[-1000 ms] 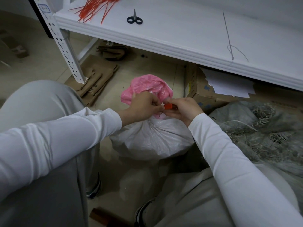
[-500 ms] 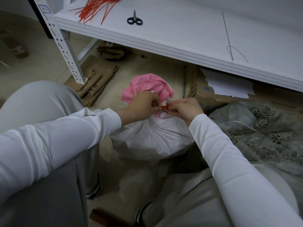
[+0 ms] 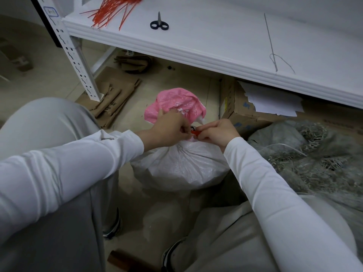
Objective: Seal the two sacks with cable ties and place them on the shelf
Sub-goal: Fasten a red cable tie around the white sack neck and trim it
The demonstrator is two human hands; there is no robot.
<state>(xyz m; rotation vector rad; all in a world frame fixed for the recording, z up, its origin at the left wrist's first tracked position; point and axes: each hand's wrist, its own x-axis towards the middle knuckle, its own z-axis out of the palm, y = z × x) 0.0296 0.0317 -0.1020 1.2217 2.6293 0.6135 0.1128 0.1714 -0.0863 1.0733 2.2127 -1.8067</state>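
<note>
A white sack with a pink top stands on the floor between my knees, its neck gathered. My left hand pinches the gathered neck from the left. My right hand grips a red cable tie at the neck, and the fingertips of both hands meet there. Most of the tie is hidden by my fingers. A second, greyish sack of pale shreds lies open at the right. The white shelf runs across the top.
A pile of red cable ties and black-handled scissors lie on the shelf, with a thin wire further right. Under it sit a cardboard box with white papers and flattened cardboard. A perforated shelf post stands left.
Both hands stay at the sack's neck. My right hand has drawn slightly closer to the left, and less of the red tie shows than a second ago.
</note>
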